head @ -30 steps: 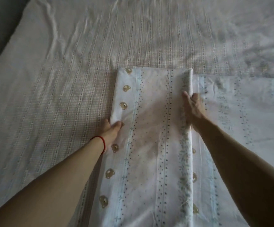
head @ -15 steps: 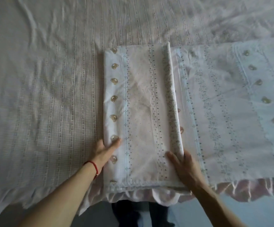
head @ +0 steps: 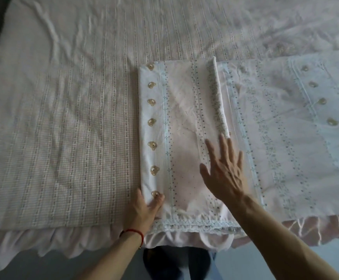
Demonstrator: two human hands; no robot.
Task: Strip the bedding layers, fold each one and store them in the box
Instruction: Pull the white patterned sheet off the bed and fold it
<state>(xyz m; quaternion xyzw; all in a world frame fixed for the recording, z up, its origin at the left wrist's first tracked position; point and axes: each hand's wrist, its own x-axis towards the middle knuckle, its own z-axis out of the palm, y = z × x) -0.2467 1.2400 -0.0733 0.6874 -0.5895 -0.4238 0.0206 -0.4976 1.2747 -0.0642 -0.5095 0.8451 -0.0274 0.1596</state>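
Two layers of the patterned sheet [head: 184,138] are stacked at the centre of the frame, where its left part is folded over into a long strip; the remainder of it lies flat toward the right edge. A column of small bear motifs [head: 152,124] runs down the strip's left border, and dotted lines run beside them. The left hand [head: 147,207], lower centre, pinches the strip's near left corner, thumb on top. The right hand [head: 224,170] lies flat on the strip's right portion, fingers straight and spread, grasping nothing. A red cord bracelet [head: 134,233] circles the left wrist. Beneath the sheet, a checked bed cover [head: 63,138] fills the left and upper frame. A pale ruffled skirt [head: 49,243] hangs along the bed's near edge.
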